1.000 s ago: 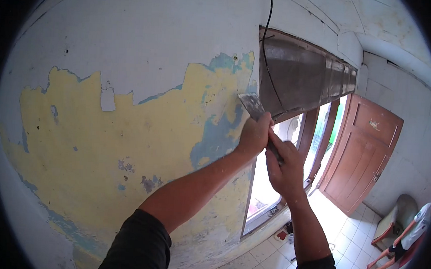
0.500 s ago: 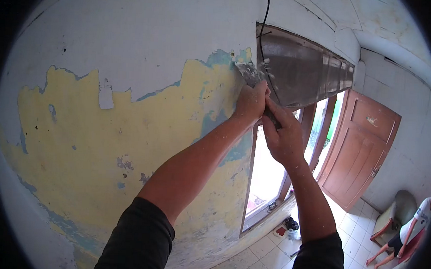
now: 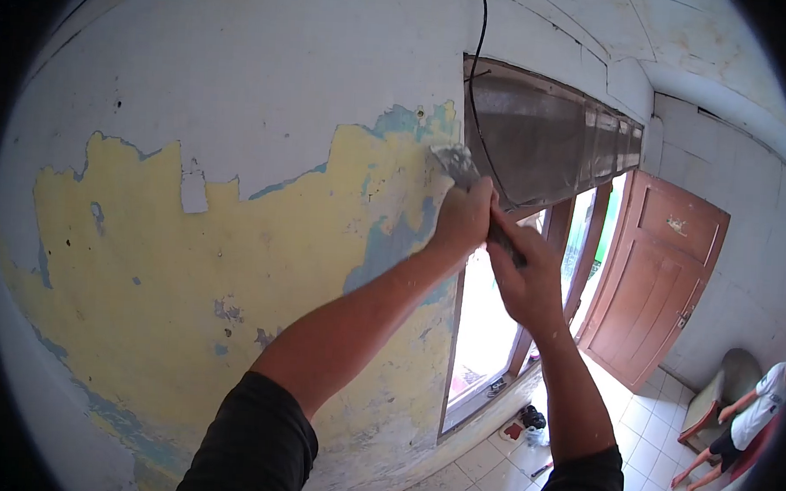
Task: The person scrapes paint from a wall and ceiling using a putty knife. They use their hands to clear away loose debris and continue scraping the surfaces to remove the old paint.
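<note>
My left hand (image 3: 466, 215) is wrapped round a paint scraper (image 3: 455, 163), close to where its blade meets the handle. Lower on the same handle, my right hand (image 3: 527, 267) also grips it. The wide metal blade, speckled with white, points up and left against or just in front of the wall (image 3: 270, 240), near the window frame's edge; exact contact cannot be made out. Around the blade the wall is yellow with blue-green patches. Higher up, a white paint layer (image 3: 243, 72) ends in a ragged border.
A black cable (image 3: 478, 56) hangs past the dark panel (image 3: 539, 120) above the window (image 3: 482, 320). To the right stand a brown door (image 3: 655, 274) and a chair (image 3: 722, 391). Another person (image 3: 758, 411) is at the far right. Several small items lie on the tiled floor (image 3: 480, 464).
Both hands and the scraper have moved down the wall. Loose flakes seen near the blade earlier no longer show. The view has tilted slightly up.
</note>
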The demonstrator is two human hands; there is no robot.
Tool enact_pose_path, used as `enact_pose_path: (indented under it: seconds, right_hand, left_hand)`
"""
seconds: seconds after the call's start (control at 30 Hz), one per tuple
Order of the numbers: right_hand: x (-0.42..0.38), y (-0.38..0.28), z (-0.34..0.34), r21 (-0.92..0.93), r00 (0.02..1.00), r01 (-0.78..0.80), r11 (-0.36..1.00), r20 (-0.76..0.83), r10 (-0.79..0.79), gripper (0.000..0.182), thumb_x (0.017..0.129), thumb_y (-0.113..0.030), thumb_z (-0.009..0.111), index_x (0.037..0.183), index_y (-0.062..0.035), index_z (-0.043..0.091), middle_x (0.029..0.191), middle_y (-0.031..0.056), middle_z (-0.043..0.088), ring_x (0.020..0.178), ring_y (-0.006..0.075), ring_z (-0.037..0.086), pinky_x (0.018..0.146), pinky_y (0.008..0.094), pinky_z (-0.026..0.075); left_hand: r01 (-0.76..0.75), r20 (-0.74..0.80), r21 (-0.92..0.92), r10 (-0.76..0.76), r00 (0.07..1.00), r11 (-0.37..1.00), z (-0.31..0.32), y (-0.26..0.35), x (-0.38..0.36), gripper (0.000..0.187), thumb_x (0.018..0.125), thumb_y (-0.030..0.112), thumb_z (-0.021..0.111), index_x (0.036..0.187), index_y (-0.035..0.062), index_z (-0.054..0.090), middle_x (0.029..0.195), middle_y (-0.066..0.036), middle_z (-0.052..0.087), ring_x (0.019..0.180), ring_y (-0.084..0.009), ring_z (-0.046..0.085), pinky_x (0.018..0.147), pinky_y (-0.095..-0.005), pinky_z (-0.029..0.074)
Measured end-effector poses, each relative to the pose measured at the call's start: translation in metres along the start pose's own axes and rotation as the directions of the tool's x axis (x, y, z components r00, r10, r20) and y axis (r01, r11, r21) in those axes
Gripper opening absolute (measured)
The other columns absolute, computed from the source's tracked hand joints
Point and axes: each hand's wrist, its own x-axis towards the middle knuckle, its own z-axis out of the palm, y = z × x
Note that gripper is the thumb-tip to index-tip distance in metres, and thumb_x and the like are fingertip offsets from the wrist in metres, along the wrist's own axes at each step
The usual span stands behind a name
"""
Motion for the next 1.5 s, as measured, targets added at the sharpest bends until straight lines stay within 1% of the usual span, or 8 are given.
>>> enact_pose_path:
  seconds: [0.13,0.3,0.37,0.47,0.67,0.73,1.3,1.5]
  right_hand:
    - [0.025,0.002,0.006,-0.055,0.999,-0.002,0.998,0.033,0.004,0.043,0.089,-0.012,0.065,0.131,-0.0036,0.063,0.097,0.0218,0.068,0.091,0.0354,0.067,0.084,0.0393,0.051]
    - [0.031,0.005,-0.007,-0.005,0.999,0.036,0.999,0.009,-0.036,0.043,0.090,-0.013,0.066,0.132,-0.0037,0.063,0.097,0.0203,0.068,0.088,0.0359,0.067,0.084,0.0398,0.051]
    - [-0.001,0.005,-0.012,0.001,0.998,0.003,1.000,0.063,-0.003,0.044,0.089,-0.009,0.067,0.133,-0.0052,0.063,0.100,0.0197,0.070,0.085,0.0336,0.066,0.082,0.0388,0.052]
    - [-0.051,0.006,-0.010,-0.033,0.996,-0.044,0.998,0.078,0.047,0.047,0.088,-0.006,0.066,0.135,-0.0059,0.062,0.095,0.0171,0.070,0.081,0.0299,0.065,0.078,0.0381,0.052]
    - [-0.012,0.010,0.004,-0.027,0.994,-0.095,0.995,0.060,0.097,0.048,0.088,-0.007,0.064,0.136,-0.0042,0.061,0.091,0.0167,0.067,0.080,0.0289,0.065,0.077,0.0371,0.051]
    - [-0.010,0.014,-0.004,-0.014,0.989,-0.125,0.992,0.078,0.125,0.048,0.088,-0.007,0.064,0.136,-0.0044,0.061,0.091,0.0166,0.067,0.080,0.0282,0.065,0.077,0.0368,0.051]
    - [0.011,0.019,-0.006,-0.054,0.993,-0.044,0.998,0.107,0.050,0.045,0.089,-0.010,0.066,0.133,-0.0063,0.063,0.105,0.0206,0.070,0.096,0.0309,0.069,0.086,0.0364,0.052]
    - [0.042,0.020,-0.021,0.037,0.996,-0.033,0.999,0.088,0.030,0.047,0.089,-0.013,0.065,0.136,-0.0077,0.061,0.107,0.0210,0.070,0.098,0.0330,0.068,0.089,0.0378,0.051]
  left_hand:
    - [-0.216,0.011,0.159,0.217,0.976,0.963,-0.016,-0.011,0.041,0.028,0.091,0.031,0.056,0.075,0.0073,0.059,0.068,-0.004,0.055,0.061,-0.0149,0.049,0.055,-0.0342,0.038]
    - [0.179,0.024,-0.227,-0.178,0.984,0.957,0.001,0.035,0.022,0.029,0.094,0.032,0.054,0.080,0.0070,0.059,0.068,-0.006,0.055,0.061,-0.0152,0.051,0.056,-0.0353,0.041]
    - [-0.292,0.072,0.225,0.283,0.956,0.930,0.001,-0.019,0.003,0.029,0.096,0.031,0.052,0.081,0.0076,0.059,0.068,-0.004,0.056,0.058,-0.0141,0.053,0.053,-0.0345,0.042]
    - [0.127,0.037,-0.080,-0.125,0.992,0.989,0.012,-0.038,-0.042,0.029,0.097,0.029,0.052,0.082,0.0053,0.058,0.066,-0.002,0.054,0.058,-0.0111,0.054,0.049,-0.0305,0.043]
    - [-0.082,0.141,0.238,0.049,0.989,0.968,-0.004,-0.026,0.002,0.039,0.094,0.033,0.051,0.084,-0.0023,0.062,0.073,-0.016,0.062,0.072,-0.0265,0.063,0.066,-0.0422,0.049]
    - [0.217,0.003,-0.158,-0.220,0.976,0.963,0.011,-0.022,0.008,0.035,0.093,0.033,0.053,0.088,0.0003,0.064,0.072,-0.019,0.062,0.074,-0.0295,0.064,0.065,-0.0428,0.049]
    - [-0.222,-0.089,0.140,0.235,0.968,0.965,0.012,-0.029,0.020,0.027,0.089,0.030,0.057,0.076,0.0061,0.060,0.065,-0.004,0.054,0.059,-0.0161,0.053,0.053,-0.0341,0.040]
    - [0.202,0.041,-0.338,-0.200,0.979,0.919,0.017,0.032,0.034,0.027,0.091,0.033,0.057,0.076,0.0098,0.060,0.065,-0.001,0.053,0.056,-0.0121,0.050,0.048,-0.0316,0.035]
